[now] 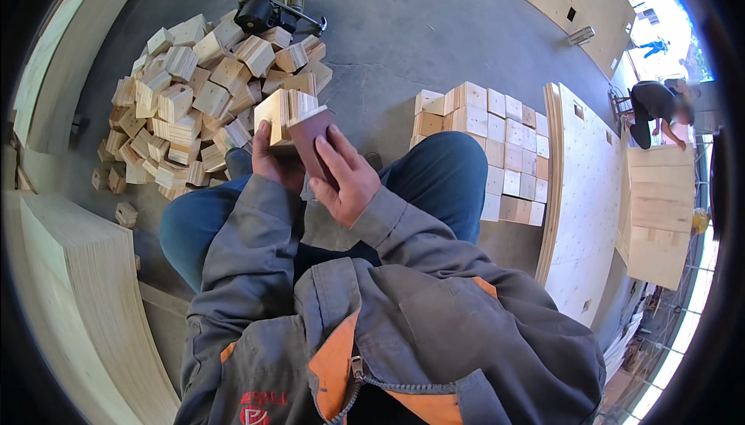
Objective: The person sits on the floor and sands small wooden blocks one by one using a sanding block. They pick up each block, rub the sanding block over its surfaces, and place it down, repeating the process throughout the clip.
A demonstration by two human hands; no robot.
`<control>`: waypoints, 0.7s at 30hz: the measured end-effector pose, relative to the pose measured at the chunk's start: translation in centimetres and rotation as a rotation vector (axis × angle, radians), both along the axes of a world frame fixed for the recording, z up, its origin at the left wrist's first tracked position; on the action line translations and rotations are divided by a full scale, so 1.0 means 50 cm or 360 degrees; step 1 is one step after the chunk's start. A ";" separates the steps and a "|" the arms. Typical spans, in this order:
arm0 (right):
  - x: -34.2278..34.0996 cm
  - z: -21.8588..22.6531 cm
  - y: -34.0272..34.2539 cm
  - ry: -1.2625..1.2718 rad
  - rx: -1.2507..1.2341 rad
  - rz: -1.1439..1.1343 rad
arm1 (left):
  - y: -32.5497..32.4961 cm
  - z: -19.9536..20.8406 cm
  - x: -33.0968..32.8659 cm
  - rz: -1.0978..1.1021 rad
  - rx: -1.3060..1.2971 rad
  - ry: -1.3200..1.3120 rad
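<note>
My left hand is closed around a pale plywood block with layered edges, held up between my knees. In my right hand is a flat reddish-brown sanding block, gripped with the fingers along its side. Its upper end leans against or right beside the wooden block; whether they touch, I cannot tell. Beyond my left knee lies a loose heap of similar wooden blocks. To the right of my right knee, more blocks stand in a neat stack.
Behind the heap sits a dark power tool on the concrete floor. Plywood stacks rise close on my left. A large wooden panel stands on the right, and past it another person bends over boards.
</note>
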State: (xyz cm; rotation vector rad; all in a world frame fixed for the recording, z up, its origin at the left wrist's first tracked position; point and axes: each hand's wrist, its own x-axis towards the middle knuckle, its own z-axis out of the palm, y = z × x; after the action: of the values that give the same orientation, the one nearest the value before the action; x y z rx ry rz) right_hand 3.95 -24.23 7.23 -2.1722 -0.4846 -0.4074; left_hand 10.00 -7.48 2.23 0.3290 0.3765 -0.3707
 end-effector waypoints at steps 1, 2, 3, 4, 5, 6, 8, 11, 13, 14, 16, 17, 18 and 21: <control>-0.005 0.009 -0.003 -0.0001 -0.0022 0.0000 | -0.004 0.004 0.003 -0.0023 -0.0029 -0.0033; -0.005 0.013 -0.003 -0.0002 -0.0044 -0.0002 | -0.006 0.008 0.005 -0.0004 -0.0012 -0.0024; 0.006 0.011 0.000 -0.0013 -0.0034 -0.0024 | -0.006 0.014 0.008 0.0014 0.0007 -0.0015; 0.029 0.004 0.003 -0.0023 -0.0017 -0.0039 | -0.009 0.024 0.004 0.0040 0.0033 -0.0003; 0.058 0.001 -0.007 -0.0040 -0.0021 -0.0070 | -0.022 0.026 0.005 0.0042 0.0066 0.0078; 0.090 -0.020 -0.015 0.0022 0.0064 -0.0153 | -0.026 0.028 0.002 0.0039 0.0104 0.0159; 0.158 -0.023 -0.047 0.0159 0.0101 -0.0341 | -0.055 0.042 -0.001 -0.0004 0.0137 0.0250; 0.198 -0.031 -0.067 0.0270 0.0004 -0.0306 | -0.050 0.059 -0.021 -0.0123 0.0056 0.0280; 0.187 -0.069 -0.058 0.0278 0.0006 -0.0355 | -0.056 0.066 -0.021 -0.0112 -0.0064 0.0205; 0.166 -0.043 -0.051 0.0480 0.0081 -0.0309 | -0.050 0.043 -0.014 -0.0106 -0.0039 0.0096; 0.095 -0.016 -0.044 0.0508 0.0250 -0.0094 | -0.012 -0.003 0.001 -0.0108 0.0037 0.0043; 0.045 -0.025 -0.037 0.0432 0.0169 -0.0048 | -0.008 -0.017 0.006 -0.0133 0.0040 0.0083; 0.010 -0.035 -0.037 0.0361 0.0087 -0.0009 | -0.018 0.019 0.005 -0.0209 0.0058 0.0156; -0.040 -0.019 -0.033 0.0176 0.0127 0.0047 | -0.005 -0.006 0.008 -0.0367 0.0003 -0.0144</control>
State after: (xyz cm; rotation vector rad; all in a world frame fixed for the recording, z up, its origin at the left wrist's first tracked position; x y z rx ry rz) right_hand 1.97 -25.86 6.30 -2.0954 -0.4311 -0.2839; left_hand 10.38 -7.73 1.91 0.3908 0.2503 -0.5791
